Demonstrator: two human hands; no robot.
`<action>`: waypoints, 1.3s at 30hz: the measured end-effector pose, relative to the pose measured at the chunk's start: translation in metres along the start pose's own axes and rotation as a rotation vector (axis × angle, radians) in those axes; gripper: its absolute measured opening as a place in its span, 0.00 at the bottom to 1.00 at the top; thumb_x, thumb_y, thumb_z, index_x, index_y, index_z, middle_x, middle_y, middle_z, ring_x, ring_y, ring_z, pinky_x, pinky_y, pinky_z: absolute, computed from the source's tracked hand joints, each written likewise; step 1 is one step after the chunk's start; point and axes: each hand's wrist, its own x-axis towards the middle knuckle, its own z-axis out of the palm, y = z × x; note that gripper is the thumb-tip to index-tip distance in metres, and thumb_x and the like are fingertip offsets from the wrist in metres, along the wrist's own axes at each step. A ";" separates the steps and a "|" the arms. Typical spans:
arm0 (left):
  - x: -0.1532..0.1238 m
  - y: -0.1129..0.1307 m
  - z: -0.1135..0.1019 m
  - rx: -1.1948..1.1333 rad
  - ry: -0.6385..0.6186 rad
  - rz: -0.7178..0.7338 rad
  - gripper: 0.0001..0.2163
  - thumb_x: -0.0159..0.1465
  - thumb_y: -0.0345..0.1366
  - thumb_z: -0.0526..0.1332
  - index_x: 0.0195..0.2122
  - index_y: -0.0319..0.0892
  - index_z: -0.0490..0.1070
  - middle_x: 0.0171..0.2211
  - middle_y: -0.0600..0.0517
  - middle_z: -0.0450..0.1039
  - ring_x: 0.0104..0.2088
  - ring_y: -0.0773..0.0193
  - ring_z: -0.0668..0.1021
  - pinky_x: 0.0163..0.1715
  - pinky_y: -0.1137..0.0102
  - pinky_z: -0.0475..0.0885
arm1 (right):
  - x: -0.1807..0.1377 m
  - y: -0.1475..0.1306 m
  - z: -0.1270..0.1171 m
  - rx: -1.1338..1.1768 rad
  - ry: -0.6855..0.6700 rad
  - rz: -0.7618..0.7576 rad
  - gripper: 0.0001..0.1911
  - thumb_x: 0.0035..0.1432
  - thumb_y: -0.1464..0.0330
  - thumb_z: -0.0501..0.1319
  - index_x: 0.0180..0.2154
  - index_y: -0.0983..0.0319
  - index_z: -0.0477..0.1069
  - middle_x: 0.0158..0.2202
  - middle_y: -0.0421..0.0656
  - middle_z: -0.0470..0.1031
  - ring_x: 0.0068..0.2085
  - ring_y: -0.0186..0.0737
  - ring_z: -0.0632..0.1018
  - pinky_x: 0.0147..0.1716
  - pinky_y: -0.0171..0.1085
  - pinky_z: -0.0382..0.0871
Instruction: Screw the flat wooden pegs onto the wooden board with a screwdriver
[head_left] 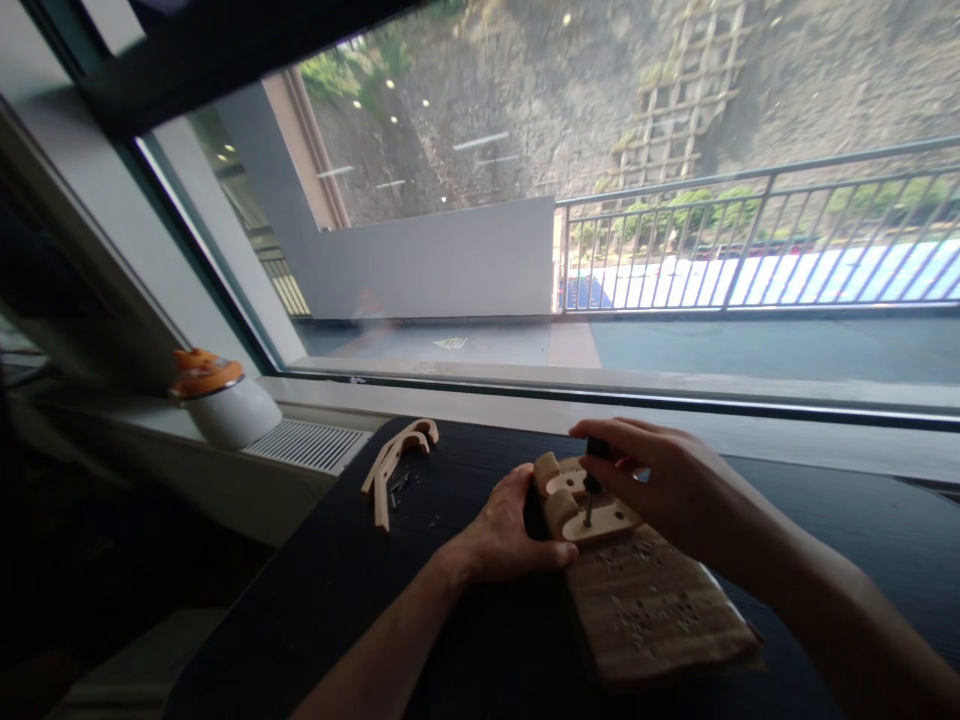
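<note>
A small wooden assembly [581, 500] with rounded wheel-like parts rests on a brown cardboard sheet [660, 610] on the dark table [337, 600]. My left hand [510, 530] is closed around the assembly's left side and steadies it. My right hand [660, 480] grips a short screwdriver [594, 470] with a dark handle. Its metal tip points down onto the top of the wooden assembly.
Curved wooden pieces [394, 460] and a few small dark screws lie on the table to the left. A white pot with an orange lid [217, 395] sits on the window ledge by a vent grille [311, 445]. A large window runs along the table's far edge.
</note>
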 end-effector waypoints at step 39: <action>0.029 0.061 -0.025 0.149 -0.152 0.185 0.14 0.61 0.44 0.60 0.36 0.39 0.77 0.30 0.52 0.75 0.30 0.65 0.73 0.30 0.74 0.66 | 0.005 -0.006 -0.009 0.024 0.059 -0.077 0.12 0.62 0.68 0.56 0.42 0.60 0.76 0.36 0.43 0.78 0.32 0.34 0.77 0.29 0.32 0.68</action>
